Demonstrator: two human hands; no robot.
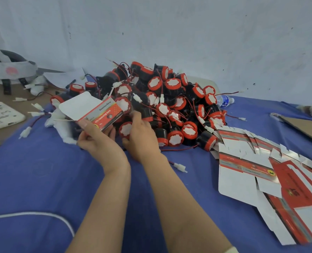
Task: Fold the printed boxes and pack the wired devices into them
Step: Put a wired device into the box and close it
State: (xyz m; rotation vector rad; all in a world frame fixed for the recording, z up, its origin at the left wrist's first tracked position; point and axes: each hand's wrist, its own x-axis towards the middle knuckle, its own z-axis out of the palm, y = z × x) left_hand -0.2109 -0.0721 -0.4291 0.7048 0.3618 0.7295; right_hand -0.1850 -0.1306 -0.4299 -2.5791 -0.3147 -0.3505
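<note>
My left hand (95,137) grips a folded red, grey and white printed box (98,112), its white flap standing open toward the far left. My right hand (140,137) is just right of it at the near edge of a big pile of black and red wired devices (169,106), fingers curled round a red-capped device (126,129). Flat unfolded printed boxes (261,174) lie spread on the blue cloth at the right.
The blue cloth (42,170) covers the table. A white plastic plate (2,115) and a grey-white helmet (7,68) sit far left. A water bottle (224,100) lies behind the pile. Loose white connectors (179,167) on red wires lie about. A cardboard sheet (304,126) is far right.
</note>
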